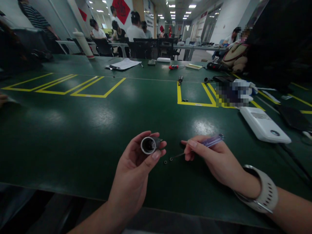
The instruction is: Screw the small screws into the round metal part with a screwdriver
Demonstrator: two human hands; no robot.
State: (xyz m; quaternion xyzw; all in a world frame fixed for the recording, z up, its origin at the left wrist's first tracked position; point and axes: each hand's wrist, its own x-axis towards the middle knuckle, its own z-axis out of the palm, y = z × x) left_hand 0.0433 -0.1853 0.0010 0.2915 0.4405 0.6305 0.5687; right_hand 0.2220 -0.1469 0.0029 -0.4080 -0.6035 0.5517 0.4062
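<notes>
My left hand [136,165] is closed around a dark metal cylinder [149,145], its hollow, light-rimmed end turned towards me. A small fitting sticks out of the cylinder's right side. Between the thumb and fingers of my right hand [209,159] is a slim screwdriver [212,140] with a translucent purple handle. Its thin shaft points left and down to the table, and the tip is at a tiny ring-shaped part [171,159]. A second tiny ring-shaped part [165,162] lies just left of that one.
Yellow tape outlines [179,94] mark the green table [60,139]. A white box-shaped device [264,125] with a cable lies at right. Farther back are a red-handled screwdriver [174,67], a clipboard with paper [124,64] and a tall white cup [84,45]. People sit beyond.
</notes>
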